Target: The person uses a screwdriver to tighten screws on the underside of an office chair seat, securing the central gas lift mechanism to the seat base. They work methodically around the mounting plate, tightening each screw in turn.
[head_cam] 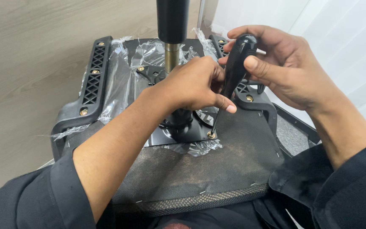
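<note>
An upturned office chair seat [234, 165] rests across my lap, underside up, with a black metal mounting plate [183, 135] and a gas cylinder column [172, 25] rising from it. My right hand [284, 63] grips the black handle of a screwdriver [236, 68], whose thin shaft slants down to a brass-coloured screw [211, 135] at the plate's near right corner. My left hand [195, 85] steadies the lower part of the handle with thumb and fingers, just right of the column.
Black plastic armrest brackets [93, 78] with brass bolts flank the seat; torn clear plastic wrap [119, 80] lies around the plate. Light wood floor [26, 63] lies to the left, a white wall [344, 34] to the right.
</note>
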